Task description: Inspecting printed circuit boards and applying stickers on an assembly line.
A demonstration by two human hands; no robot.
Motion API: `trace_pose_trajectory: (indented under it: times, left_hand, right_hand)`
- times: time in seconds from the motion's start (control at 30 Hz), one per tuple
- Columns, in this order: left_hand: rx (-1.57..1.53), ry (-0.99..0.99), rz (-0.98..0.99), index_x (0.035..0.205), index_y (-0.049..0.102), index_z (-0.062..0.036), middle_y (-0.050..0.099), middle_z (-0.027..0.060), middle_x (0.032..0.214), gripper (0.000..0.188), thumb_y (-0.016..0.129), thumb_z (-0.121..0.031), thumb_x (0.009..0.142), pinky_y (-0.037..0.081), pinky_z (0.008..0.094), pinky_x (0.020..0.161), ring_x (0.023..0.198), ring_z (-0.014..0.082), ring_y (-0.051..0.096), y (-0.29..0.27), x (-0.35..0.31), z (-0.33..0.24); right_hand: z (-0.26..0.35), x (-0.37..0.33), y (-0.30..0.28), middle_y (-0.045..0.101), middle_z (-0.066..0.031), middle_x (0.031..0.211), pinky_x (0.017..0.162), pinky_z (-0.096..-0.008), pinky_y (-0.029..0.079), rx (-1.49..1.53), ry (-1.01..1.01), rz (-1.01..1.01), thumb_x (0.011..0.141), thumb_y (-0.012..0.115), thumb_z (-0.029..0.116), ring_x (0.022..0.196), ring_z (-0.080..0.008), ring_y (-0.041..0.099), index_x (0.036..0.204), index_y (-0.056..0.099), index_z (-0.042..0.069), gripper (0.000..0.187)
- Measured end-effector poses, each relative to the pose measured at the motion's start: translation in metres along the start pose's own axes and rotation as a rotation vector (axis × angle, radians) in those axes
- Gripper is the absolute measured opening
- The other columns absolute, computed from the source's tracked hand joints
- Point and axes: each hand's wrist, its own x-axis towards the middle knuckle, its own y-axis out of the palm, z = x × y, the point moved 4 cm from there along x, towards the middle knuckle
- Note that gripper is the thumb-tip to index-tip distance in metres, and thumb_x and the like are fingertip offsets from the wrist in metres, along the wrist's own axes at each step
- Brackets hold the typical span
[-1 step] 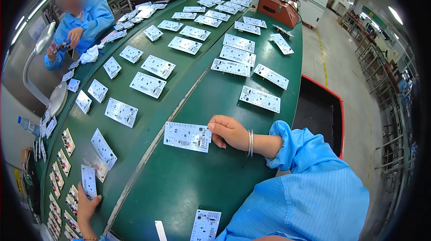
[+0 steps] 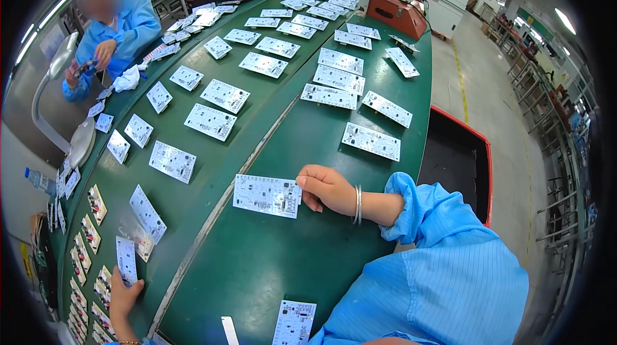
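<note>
Pinched at its right edge, a white circuit board [image 2: 265, 195] is in my right hand [image 2: 326, 188], over the green table [image 2: 283, 255]. My left hand [image 2: 123, 295], at the lower left, grips a smaller white circuit board [image 2: 126, 259] by its near end. Just beyond that one, a larger white board [image 2: 148, 214] lies tilted, with a clear plastic piece [image 2: 136, 234] beside it. Near the front edge, below my right hand, rests another white board [image 2: 294, 322], and a thin white strip [image 2: 229, 330] is left of it.
Several white boards [image 2: 209, 121] spread along the curving table. At the lower left stand rows of beige boards with components [image 2: 103, 286]. A co-worker in blue [image 2: 132, 24] handles something across the table, near a lamp [image 2: 82, 142]. A red-rimmed black bin [image 2: 457, 155] stands at the right.
</note>
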Motion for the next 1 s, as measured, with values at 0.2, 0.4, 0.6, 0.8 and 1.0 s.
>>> trace_pose_trajectory:
  times: [0.2, 0.4, 0.6, 0.8, 1.0]
  left_hand:
    - [0.139, -0.094, 0.06, 0.105, 0.039, 0.01, 0.046, 0.0216, 0.095, 0.061, 0.066, -0.025, 0.063, 0.038, 0.0354, 0.079, 0.089, 0.0306, 0.047, -0.004, 0.0, -0.006]
    - [0.206, -0.104, 0.064, 0.101, 0.041, 0.0099, 0.045, 0.0222, 0.093, 0.058, 0.065, -0.027, 0.064, 0.038, 0.0357, 0.078, 0.087, 0.0324, 0.047, -0.007, -0.003, -0.017]
    - [0.245, -0.112, 0.046, 0.1, 0.042, 0.0093, 0.045, 0.0226, 0.093, 0.057, 0.065, -0.027, 0.063, 0.038, 0.0362, 0.078, 0.087, 0.0334, 0.047, -0.007, -0.004, -0.014]
    - [0.234, -0.141, 0.054, 0.108, 0.037, 0.0096, 0.044, 0.0214, 0.097, 0.062, 0.064, -0.025, 0.064, 0.037, 0.035, 0.081, 0.091, 0.0315, 0.046, -0.007, -0.004, -0.017]
    - [0.236, -0.172, 0.083, 0.118, 0.031, 0.0104, 0.042, 0.0223, 0.105, 0.067, 0.061, -0.023, 0.068, 0.033, 0.0337, 0.087, 0.1, 0.0318, 0.042, -0.009, -0.008, -0.008]
  right_hand:
    - [-0.001, 0.002, -0.002, 0.047, 0.001, 0.06, 0.04, -0.0188, 0.035, -0.012, 0.019, 0.008, 0.086, 0.043, 0.025, 0.046, -0.0053, 0.043, 0.075, 0.047, 0.007, 0.022]
    - [0.001, 0.004, -0.001, 0.047, 0.001, 0.059, 0.039, -0.0185, 0.034, -0.019, 0.051, 0.011, 0.086, 0.045, 0.026, 0.045, -0.005, 0.043, 0.073, 0.047, 0.007, 0.023]
    - [0.001, 0.007, -0.003, 0.047, 0.0008, 0.057, 0.037, -0.019, 0.033, -0.024, 0.049, 0.009, 0.085, 0.046, 0.024, 0.043, -0.0054, 0.042, 0.073, 0.047, 0.007, 0.021]
    - [0.047, -0.009, -0.038, 0.047, -0.0057, 0.055, 0.038, -0.0247, 0.036, 0.012, -0.09, -0.248, 0.081, 0.048, 0.023, 0.043, -0.012, 0.045, 0.076, 0.049, 0.004, 0.019]
    - [0.213, -0.088, -0.142, 0.047, -0.0041, 0.064, 0.049, -0.0233, 0.032, 0.125, -1.117, -0.378, 0.085, 0.043, 0.019, 0.054, -0.0111, 0.039, 0.074, 0.049, 0.002, 0.021]
